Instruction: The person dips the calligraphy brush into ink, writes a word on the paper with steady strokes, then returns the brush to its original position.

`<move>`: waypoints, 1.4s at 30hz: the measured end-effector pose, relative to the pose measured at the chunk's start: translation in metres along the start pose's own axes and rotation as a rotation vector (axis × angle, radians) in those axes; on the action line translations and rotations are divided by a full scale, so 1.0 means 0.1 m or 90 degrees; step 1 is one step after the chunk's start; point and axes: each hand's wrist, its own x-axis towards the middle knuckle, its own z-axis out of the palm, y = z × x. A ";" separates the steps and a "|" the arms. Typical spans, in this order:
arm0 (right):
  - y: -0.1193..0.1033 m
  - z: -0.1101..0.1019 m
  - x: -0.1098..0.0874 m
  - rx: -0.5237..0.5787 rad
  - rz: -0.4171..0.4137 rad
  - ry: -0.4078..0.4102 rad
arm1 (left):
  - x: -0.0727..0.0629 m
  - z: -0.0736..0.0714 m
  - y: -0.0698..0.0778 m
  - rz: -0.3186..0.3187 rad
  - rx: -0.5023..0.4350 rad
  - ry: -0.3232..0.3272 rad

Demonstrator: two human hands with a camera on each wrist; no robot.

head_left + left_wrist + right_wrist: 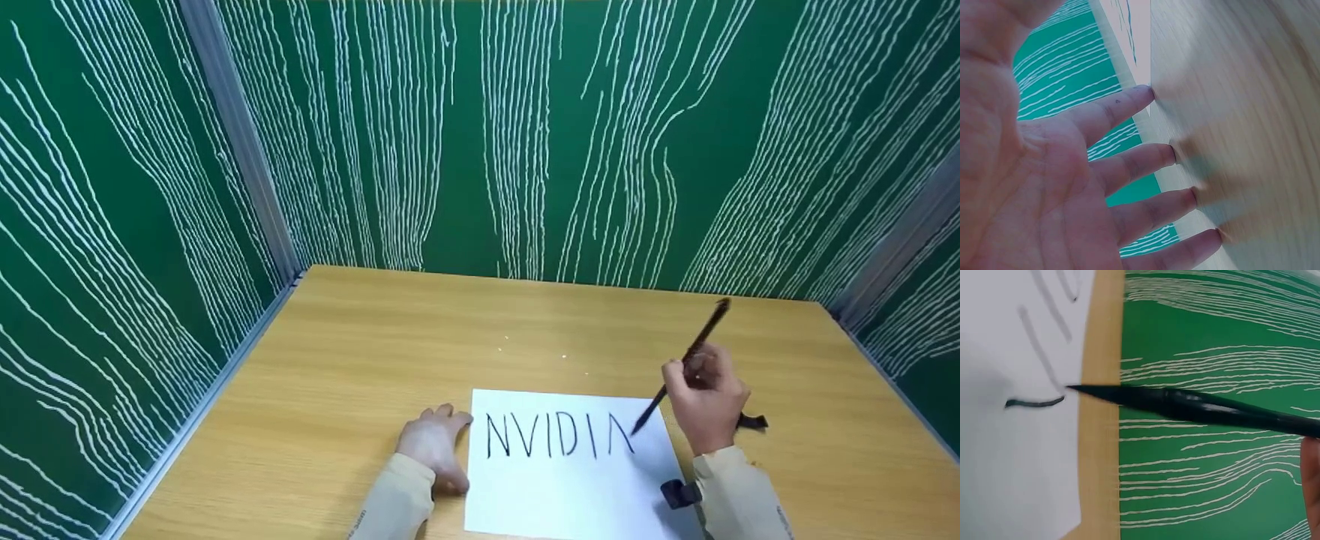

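A white sheet of paper (555,495) lies on the wooden table, with "NVIDI" and a peak-shaped last letter in thin black strokes across its upper part. My right hand (705,397) pinches a slim black calligraphy brush (701,337), slanted down to the left. Its pointed tip is close over the last letter's right stroke; in the right wrist view the dark brush tip (1106,394) overlaps the strokes' meeting end. At the paper's left edge my left hand (433,441) spreads its fingers. The left wrist view shows their fingertips (1143,95) touching the tabletop, the index at the paper's edge.
Green panels (465,150) with wavy white lines enclose the wooden table (315,390) at the back and sides, with grey corner posts (240,135). Small white specks (564,356) dot the wood behind the paper. A black device (681,493) sits at the right wrist.
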 end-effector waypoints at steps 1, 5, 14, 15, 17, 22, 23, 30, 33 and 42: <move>-0.01 0.00 0.00 0.008 0.015 0.000 | -0.01 -0.01 0.01 -0.003 -0.002 -0.001; -0.01 0.02 -0.01 0.027 0.044 -0.024 | 0.03 0.05 -0.05 -0.002 -0.009 0.003; 0.05 0.07 -0.05 0.040 0.018 -0.054 | 0.31 0.37 -0.28 0.026 0.049 0.043; 0.05 0.07 -0.06 0.036 0.015 -0.059 | 0.33 0.39 -0.30 0.026 0.051 0.043; 0.05 0.07 -0.06 0.027 0.010 -0.066 | 0.34 0.40 -0.31 0.024 0.049 0.041; 0.06 0.08 -0.08 0.021 -0.005 -0.075 | 0.35 0.41 -0.32 0.025 0.044 0.036; 0.07 0.08 -0.08 0.021 -0.008 -0.076 | 0.33 0.40 -0.32 0.026 0.042 0.036; 0.07 0.08 -0.09 0.025 -0.024 -0.080 | 0.27 0.33 -0.25 0.014 0.029 0.023; 0.08 0.09 -0.09 0.029 -0.028 -0.082 | 0.24 0.28 -0.20 0.006 0.025 0.016; 0.09 0.09 -0.10 0.039 -0.031 -0.091 | -0.06 -0.04 0.03 0.011 0.004 0.019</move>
